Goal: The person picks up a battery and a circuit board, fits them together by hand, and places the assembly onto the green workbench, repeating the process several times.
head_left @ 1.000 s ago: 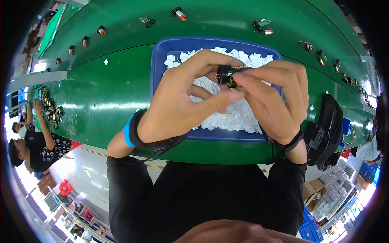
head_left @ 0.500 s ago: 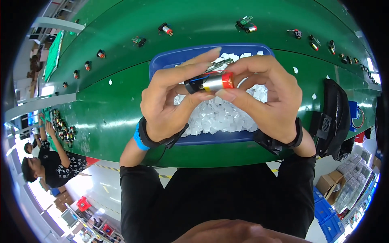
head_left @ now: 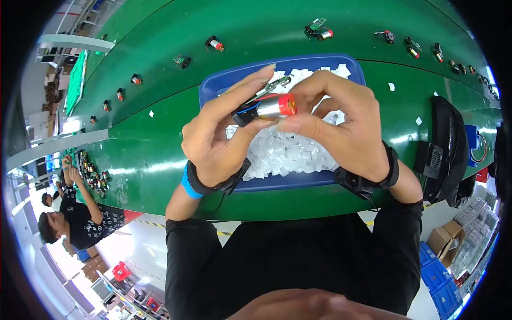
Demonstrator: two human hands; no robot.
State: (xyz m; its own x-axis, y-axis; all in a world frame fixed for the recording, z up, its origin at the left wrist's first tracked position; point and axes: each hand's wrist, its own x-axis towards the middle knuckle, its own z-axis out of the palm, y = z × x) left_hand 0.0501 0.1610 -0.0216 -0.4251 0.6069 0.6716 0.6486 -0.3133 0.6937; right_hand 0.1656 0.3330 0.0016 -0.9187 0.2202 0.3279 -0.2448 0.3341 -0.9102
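Observation:
Both my hands hold up a small silver cylinder [head_left: 272,105] with a red end cap, a black end and thin wires to a little green board. My left hand [head_left: 216,136] pinches its black end between thumb and fingers. My right hand [head_left: 341,128] grips the red end with thumb and fingertips. Under the hands lies a blue tray [head_left: 218,82] filled with several small white square pieces [head_left: 288,152].
The tray rests on a green conveyor belt [head_left: 149,144] carrying several similar small cylinders [head_left: 215,44] along its far side. A black bag-like object [head_left: 448,149] sits at the belt's right end. Another person [head_left: 74,213] works at the lower left.
My hands have lifted the cylinder closer to the camera and turned it, so the silver body and red cap now face me. The view shifted slightly left.

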